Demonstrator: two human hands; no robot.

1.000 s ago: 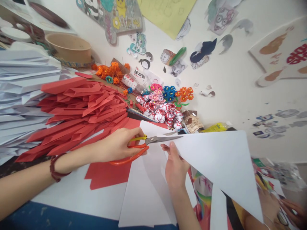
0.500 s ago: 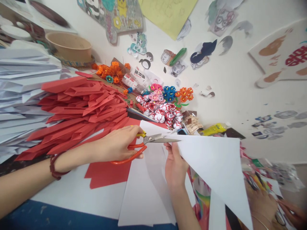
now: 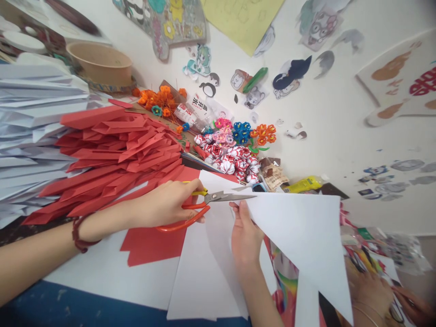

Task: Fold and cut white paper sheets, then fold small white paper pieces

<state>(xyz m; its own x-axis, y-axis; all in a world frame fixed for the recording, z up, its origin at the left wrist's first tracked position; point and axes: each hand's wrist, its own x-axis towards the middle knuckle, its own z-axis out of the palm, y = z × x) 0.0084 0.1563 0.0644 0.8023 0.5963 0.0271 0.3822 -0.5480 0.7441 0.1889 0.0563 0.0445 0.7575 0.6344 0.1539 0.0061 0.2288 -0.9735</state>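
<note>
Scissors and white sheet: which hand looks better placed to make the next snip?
Left, probably: the left hand grips the orange scissors, blades at the white sheet's edge; the right hand only holds that sheet.

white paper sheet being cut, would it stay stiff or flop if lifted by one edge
Probably floppy: the white sheet is thin, and its far end droops past the right hand that pinches it. Likely very light. It would probably tear easily near the scissors held by the left hand.
</note>
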